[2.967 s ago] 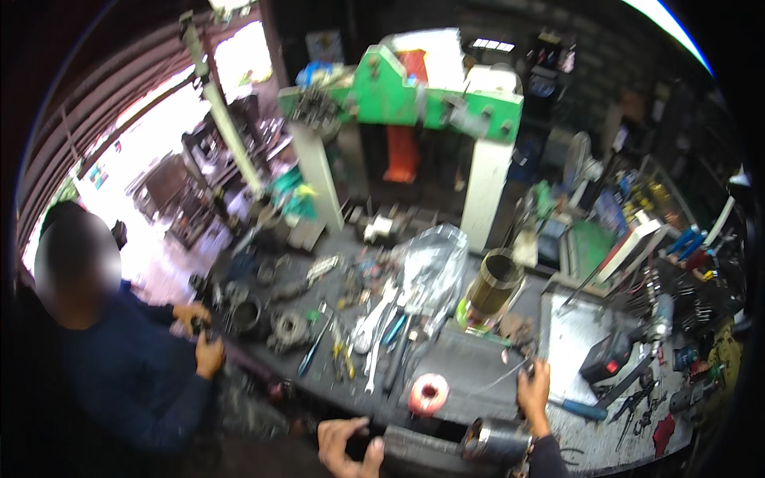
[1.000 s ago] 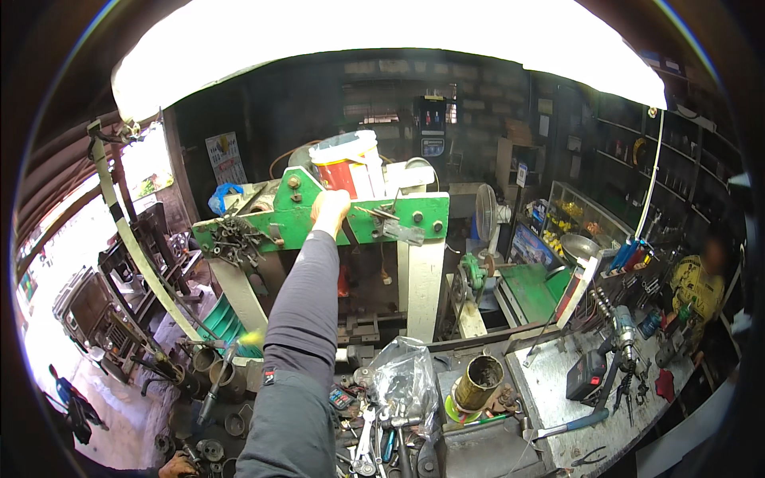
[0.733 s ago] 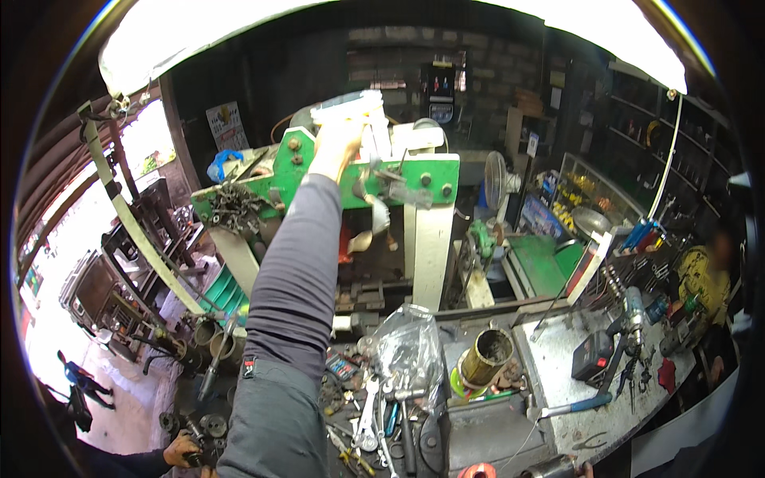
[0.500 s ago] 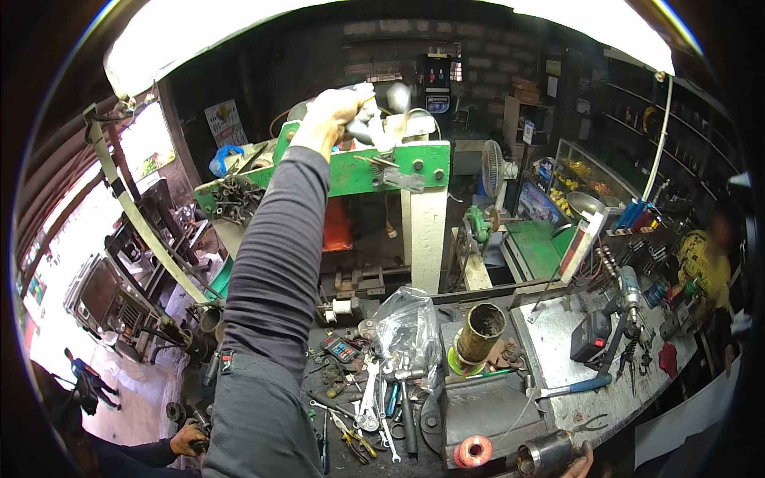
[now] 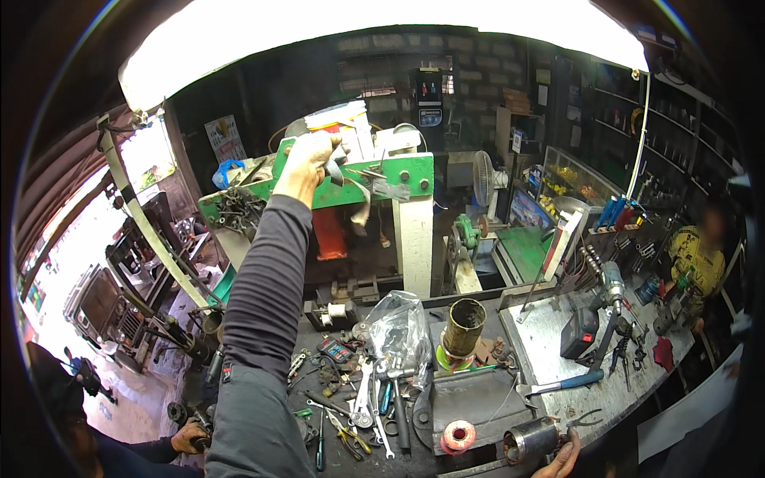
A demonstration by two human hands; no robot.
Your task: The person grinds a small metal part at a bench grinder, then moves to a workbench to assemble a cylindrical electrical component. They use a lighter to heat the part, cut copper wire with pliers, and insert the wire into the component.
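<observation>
My left arm reaches far forward, and my left hand is closed on a curled grey strip that looks like abrasive cloth. Its paler loose end hangs in front of a green steel beam. At the lower right, my right hand grips a shiny hollow metal cylinder by its rim; part of the hand is cut off by the frame edge. A red-and-white spool lies beside the cylinder. Open-jawed pliers lie just beyond it.
Wrenches, yellow-handled pliers and a clear plastic bag cover the bench. A rusty tube stands upright. A hammer and a drill lie rightward. A co-worker's hand is at lower left; another person stands right.
My left hand has come down and left from the beam's top, and the strip, blurred in the air before, now hangs down. My right hand still holds the cylinder, now more fully in view.
</observation>
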